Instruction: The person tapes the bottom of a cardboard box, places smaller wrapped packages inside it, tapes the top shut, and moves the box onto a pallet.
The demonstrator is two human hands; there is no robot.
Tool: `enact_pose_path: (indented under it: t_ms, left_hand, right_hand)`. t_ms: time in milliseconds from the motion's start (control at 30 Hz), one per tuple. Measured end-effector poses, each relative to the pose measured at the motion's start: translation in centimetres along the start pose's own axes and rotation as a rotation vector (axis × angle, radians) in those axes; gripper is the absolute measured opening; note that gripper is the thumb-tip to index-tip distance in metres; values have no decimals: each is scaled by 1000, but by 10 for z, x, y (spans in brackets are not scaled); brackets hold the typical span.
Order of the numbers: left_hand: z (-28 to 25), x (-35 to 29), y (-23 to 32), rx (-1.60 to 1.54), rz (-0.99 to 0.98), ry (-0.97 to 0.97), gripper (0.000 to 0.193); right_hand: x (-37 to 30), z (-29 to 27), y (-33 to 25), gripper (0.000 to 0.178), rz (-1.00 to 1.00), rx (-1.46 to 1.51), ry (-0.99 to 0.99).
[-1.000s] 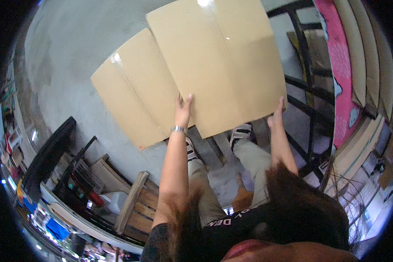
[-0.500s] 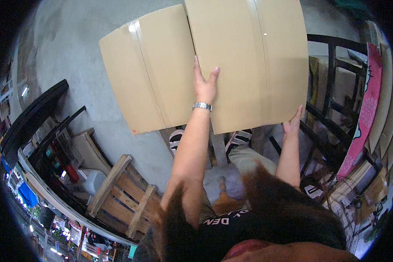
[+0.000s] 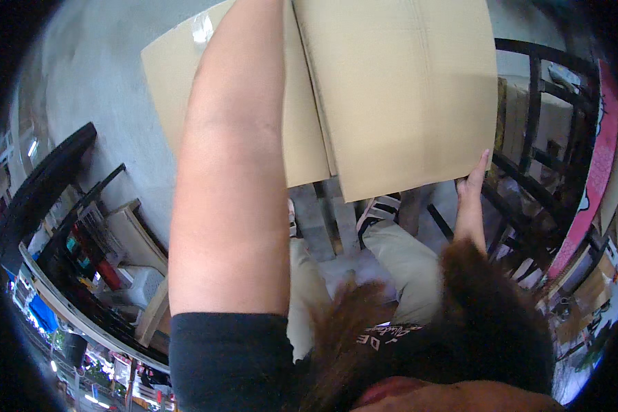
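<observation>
A large brown cardboard box (image 3: 391,103) leans in front of me, its lower edge tilted. A second cardboard box (image 3: 168,82) stands beside it on the left, with clear tape near its top and part of its face behind my left arm. That arm stretches up across the boxes and leaves the picture at the top edge, so my left hand is out of sight. My right hand (image 3: 471,184) grips the lower right corner of the right box, its fingers partly hidden.
A black metal frame (image 3: 535,117) stands close on the right, beside a pink printed panel (image 3: 595,172). At the left are a long black padded piece (image 3: 44,178), a grey plastic stool (image 3: 144,285) and wooden pieces. My feet stand just below the boxes.
My left hand has gone from the gap between the boxes up past the top edge. Its arm now covers part of the left box. My right hand stays at the right box's corner.
</observation>
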State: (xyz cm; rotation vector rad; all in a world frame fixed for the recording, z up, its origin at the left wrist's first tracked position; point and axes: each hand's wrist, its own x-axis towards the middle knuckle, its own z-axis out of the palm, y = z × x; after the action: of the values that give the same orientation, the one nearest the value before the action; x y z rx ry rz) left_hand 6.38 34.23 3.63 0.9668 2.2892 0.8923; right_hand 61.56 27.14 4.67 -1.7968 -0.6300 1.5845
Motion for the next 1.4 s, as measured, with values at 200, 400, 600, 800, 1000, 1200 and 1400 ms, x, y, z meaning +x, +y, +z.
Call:
enact_pose_path:
  t_ms: [200,400,600,800,1000,1200,1400]
  left_hand:
    - [1,10,-22,-93,26,41,64]
    - [1,17,-26,-11,40,95,62]
    - [2,1,-1,28,-36,17,59]
    - [26,-109,-36,-401,-81,-83,85]
    - [86,-459,-34,-1022,-826,-208,82]
    - [82,-455,2,-1596,-1013,20,89]
    - [88,-457,7,-1584,-1027,-72,82]
  right_hand:
    - [-37,35,4,65,-58,-49,154]
    - [-27,27,19,63,-69,-28,139]
    - [-8,4,24,62,-148,-12,119]
    - [-12,5,16,60,-103,-10,65]
    - [-19,26,8,54,-141,195,13]
    - [-14,25,10,52,-117,175,31]
    - [1,10,3,55,-124,98,-71]
